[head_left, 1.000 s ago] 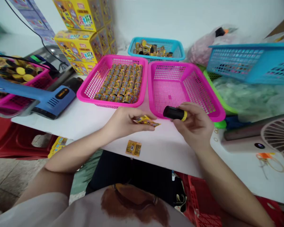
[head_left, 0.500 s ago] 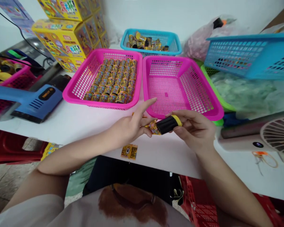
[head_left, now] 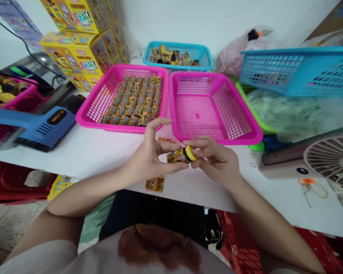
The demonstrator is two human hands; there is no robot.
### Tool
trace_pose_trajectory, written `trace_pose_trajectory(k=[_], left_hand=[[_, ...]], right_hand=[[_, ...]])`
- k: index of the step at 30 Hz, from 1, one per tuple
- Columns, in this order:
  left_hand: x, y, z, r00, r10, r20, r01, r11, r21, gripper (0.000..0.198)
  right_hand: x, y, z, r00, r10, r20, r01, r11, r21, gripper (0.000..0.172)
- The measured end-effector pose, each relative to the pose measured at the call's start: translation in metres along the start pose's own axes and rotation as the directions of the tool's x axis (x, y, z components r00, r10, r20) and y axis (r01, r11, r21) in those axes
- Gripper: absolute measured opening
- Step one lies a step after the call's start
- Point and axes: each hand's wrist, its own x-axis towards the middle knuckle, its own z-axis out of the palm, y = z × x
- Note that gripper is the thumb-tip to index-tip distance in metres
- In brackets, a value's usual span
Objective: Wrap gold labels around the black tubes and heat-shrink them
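Observation:
A small black cup with a yellow end is held between my two hands in front of the pink baskets. A printed yellow sleeve wraps most of its length. My left hand grips the sleeved end between thumb and fingers, with the index finger raised. My right hand pinches the yellow end with thumb and fingertips. Near the table's front edge, by my left wrist, lie flat printed sleeves. Another orange printed piece shows partly behind my left fingers.
A pink basket holds rows of sleeved cups; a second pink basket stands to its right. Behind is a blue basket of loose cups. A blue heat gun lies left, a fan stands right, and yellow boxes are stacked behind.
The sleeve has slid over the black cup, covering most of it. My right hand has moved left, closer to my left hand. The whole view has shifted slightly.

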Motion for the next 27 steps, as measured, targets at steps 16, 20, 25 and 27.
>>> trace_pose_trajectory(k=[16,20,25,27], left_hand=[[0.005,-0.007,0.011,0.986,-0.153,-0.069,0.133,0.965,-0.226,0.077],[0.005,-0.013,0.017,0.980,-0.160,-0.117,0.124,0.956,-0.265,0.077],[0.004,-0.016,0.026,0.985,-0.172,0.014,0.171,0.960,-0.223,0.063],[0.004,-0.013,0.027,0.967,-0.233,0.104,0.249,0.950,-0.190,0.057]], right_hand=[[-0.006,-0.009,0.012,0.977,-0.206,0.046,0.193,0.784,-0.591,0.062],[-0.007,-0.016,0.023,0.965,-0.259,0.024,0.203,0.692,-0.692,0.064],[-0.011,-0.018,0.026,0.966,-0.256,0.030,0.221,0.761,-0.610,0.056],[-0.012,-0.017,0.028,0.958,-0.284,0.041,0.255,0.773,-0.580,0.058]])
